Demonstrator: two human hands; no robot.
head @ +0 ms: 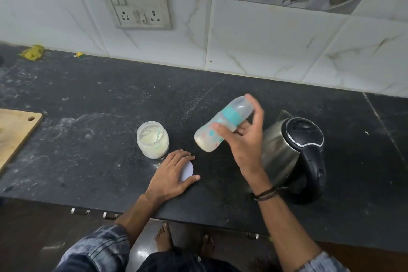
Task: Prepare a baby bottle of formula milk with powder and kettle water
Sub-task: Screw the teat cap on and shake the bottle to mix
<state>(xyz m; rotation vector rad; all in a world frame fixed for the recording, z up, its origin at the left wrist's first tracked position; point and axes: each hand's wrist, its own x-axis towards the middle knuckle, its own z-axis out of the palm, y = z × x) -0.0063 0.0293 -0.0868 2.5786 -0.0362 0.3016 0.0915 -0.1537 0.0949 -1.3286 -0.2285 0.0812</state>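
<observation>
A dark stone countertop (99, 99), matte and smeared with pale powdery streaks, runs below a wall (254, 35) of glossy white marble-veined tiles. A grimy rectangular switch plate (134, 4) with two sockets is set into the tiles. At the right stands a kettle (293, 152) with a rounded brushed-steel body, a black plastic lid and a curved black handle. The corner of a pale wooden cutting board (15, 130) with a hanging hole shows at the left edge. A crumpled yellow cloth (33, 52) lies at the back, against the wall.

The baby bottle (220, 125) is held in the air between the kettle and the jar (152, 140), tilted with its domed clear cap up to the right and its base down to the left. Its body is cloudy translucent plastic with small teal and red prints and a teal collar. Creamy pale contents sit in the lower end. The jar is squat, round and clear, lidless, holding off-white powder with a thin green scoop handle (158, 133) leaning inside.

The right hand (245, 141) grips the bottle, thumb across the body, fingers wrapped behind near the collar, one finger raised beside the cap. A dark band (265, 195) circles that wrist. The left hand (171, 174) lies palm down on the countertop just in front of the jar, fingers relaxed over a flat white round lid (187, 170), thumb stretched alongside it.
</observation>
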